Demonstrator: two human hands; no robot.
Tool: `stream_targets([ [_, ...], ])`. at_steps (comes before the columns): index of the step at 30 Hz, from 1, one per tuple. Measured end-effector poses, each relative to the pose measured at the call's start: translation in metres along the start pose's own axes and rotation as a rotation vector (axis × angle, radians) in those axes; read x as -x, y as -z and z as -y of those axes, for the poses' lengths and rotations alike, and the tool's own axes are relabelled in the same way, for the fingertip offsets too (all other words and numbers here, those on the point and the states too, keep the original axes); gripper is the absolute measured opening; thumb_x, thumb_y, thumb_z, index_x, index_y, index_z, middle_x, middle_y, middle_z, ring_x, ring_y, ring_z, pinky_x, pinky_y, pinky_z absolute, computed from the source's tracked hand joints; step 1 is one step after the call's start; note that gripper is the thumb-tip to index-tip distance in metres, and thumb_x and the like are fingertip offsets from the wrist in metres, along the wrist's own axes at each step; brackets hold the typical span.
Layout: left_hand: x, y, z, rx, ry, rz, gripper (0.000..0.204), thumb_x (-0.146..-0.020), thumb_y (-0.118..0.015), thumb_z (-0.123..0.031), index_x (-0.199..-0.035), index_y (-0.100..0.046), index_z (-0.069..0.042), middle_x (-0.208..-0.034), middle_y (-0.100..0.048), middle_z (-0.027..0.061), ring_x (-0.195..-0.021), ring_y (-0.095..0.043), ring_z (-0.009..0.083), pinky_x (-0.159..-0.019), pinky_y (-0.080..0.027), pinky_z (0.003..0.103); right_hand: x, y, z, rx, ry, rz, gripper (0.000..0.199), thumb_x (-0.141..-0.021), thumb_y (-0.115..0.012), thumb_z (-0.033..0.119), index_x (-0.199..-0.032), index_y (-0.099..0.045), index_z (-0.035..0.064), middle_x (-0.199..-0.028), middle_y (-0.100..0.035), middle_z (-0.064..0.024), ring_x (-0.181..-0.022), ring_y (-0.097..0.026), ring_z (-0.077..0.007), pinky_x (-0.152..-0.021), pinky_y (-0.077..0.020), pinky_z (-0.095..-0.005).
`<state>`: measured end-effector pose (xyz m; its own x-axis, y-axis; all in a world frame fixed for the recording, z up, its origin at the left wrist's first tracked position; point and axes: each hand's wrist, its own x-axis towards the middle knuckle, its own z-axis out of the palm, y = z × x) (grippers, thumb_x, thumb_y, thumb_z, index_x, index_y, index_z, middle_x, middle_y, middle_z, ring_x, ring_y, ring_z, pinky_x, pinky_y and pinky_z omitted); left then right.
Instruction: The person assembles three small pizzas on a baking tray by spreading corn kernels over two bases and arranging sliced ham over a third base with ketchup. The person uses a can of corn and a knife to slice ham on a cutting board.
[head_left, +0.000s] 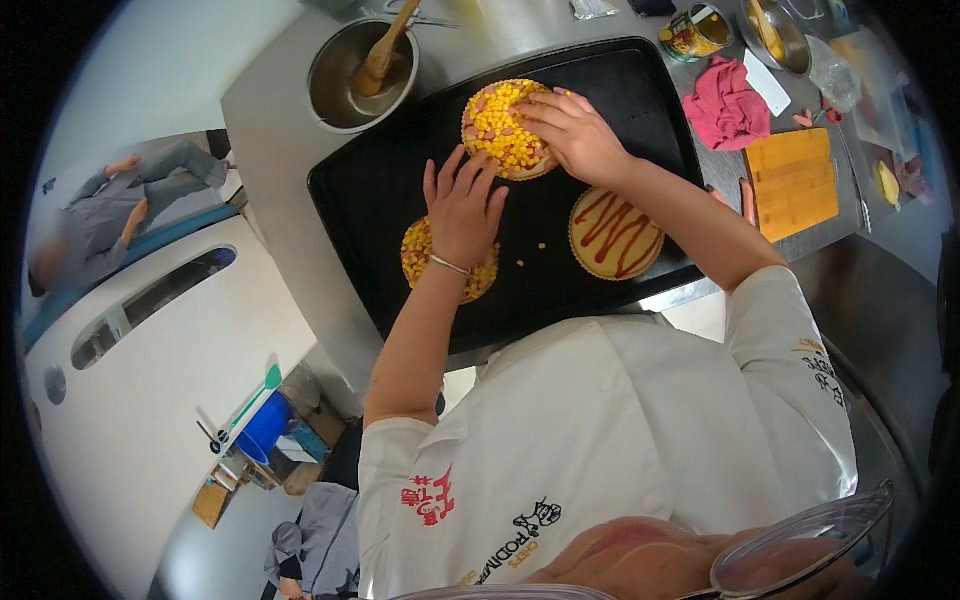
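On a black baking tray lie three small round pizzas with crimped edges. The far pizza is covered with yellow corn and pink sausage bits. My right hand rests its outstretched fingers on this topping at the right side. At its lower left edge are the fingertips of my left hand, spread apart. Partly hidden beneath that hand and wrist is a second corn-topped pizza. The right pizza carries only zigzag lines of red sauce. Loose corn kernels dot the tray between the pizzas.
Beyond the tray's left corner stands a metal pot with a wooden spoon. To the right are an opened can, a pink cloth, a wooden cutting board and a metal bowl. Another person sits far left.
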<state>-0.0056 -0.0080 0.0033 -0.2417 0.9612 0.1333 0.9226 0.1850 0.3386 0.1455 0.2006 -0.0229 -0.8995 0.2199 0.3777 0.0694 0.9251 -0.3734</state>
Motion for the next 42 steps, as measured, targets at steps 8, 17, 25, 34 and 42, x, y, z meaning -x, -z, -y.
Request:
stream_targets([
  [8, -0.002, -0.005, 0.011, -0.070, 0.055, -0.019, 0.043, -0.097, -0.067, -0.025, -0.137, -0.063, -0.010, -0.147, -0.054, 0.0044, -0.145, -0.039, 0.0292, -0.123, -0.023, 0.056, -0.024, -0.029, 0.026, 0.001, 0.034, 0.091, 0.037, -0.096, -0.067, 0.024, -0.129, -0.069, 0.0077, -0.137, -0.063, -0.0061, -0.139, -0.048, -0.0255, -0.119, -0.0318, -0.0472],
  [17, 0.001, -0.004, 0.016, -0.043, 0.050, -0.013, 0.038, -0.097, -0.066, -0.022, -0.133, -0.065, -0.010, -0.144, -0.058, 0.0033, -0.145, -0.041, 0.0287, -0.123, -0.023, 0.054, -0.026, -0.031, 0.033, -0.040, 0.068, 0.077, 0.034, -0.095, -0.065, 0.022, -0.125, -0.071, 0.0083, -0.134, -0.065, -0.0046, -0.136, -0.050, -0.0239, -0.119, -0.0325, -0.0470],
  [25, -0.007, -0.002, 0.024, -0.025, 0.025, -0.087, 0.034, -0.093, -0.069, -0.021, -0.125, -0.068, -0.010, -0.139, -0.060, 0.0022, -0.141, -0.044, 0.0287, -0.121, -0.027, 0.053, -0.023, -0.028, 0.026, -0.073, 0.044, 0.043, 0.033, -0.091, -0.069, 0.016, -0.124, -0.071, 0.0080, -0.135, -0.064, -0.0049, -0.136, -0.050, -0.0255, -0.116, -0.0351, -0.0496],
  [34, -0.010, -0.003, 0.023, -0.084, -0.035, -0.020, 0.038, -0.094, -0.068, -0.024, -0.131, -0.066, -0.014, -0.144, -0.056, 0.0011, -0.143, -0.042, 0.0271, -0.121, -0.027, 0.053, -0.006, -0.014, 0.006, 0.025, 0.014, 0.134, 0.041, -0.095, -0.068, 0.024, -0.133, -0.065, 0.0084, -0.143, -0.058, -0.0085, -0.141, -0.046, -0.0262, -0.120, -0.0307, -0.0475],
  [42, -0.003, -0.004, 0.022, -0.061, -0.087, 0.032, 0.042, -0.093, -0.071, -0.025, -0.133, -0.066, -0.017, -0.142, -0.055, 0.0020, -0.144, -0.041, 0.0265, -0.122, -0.026, 0.054, 0.020, -0.003, 0.028, -0.080, 0.087, 0.359, 0.053, -0.089, -0.076, 0.022, -0.138, -0.060, 0.0098, -0.150, -0.052, -0.0070, -0.146, -0.041, -0.0259, -0.124, -0.0270, -0.0497],
])
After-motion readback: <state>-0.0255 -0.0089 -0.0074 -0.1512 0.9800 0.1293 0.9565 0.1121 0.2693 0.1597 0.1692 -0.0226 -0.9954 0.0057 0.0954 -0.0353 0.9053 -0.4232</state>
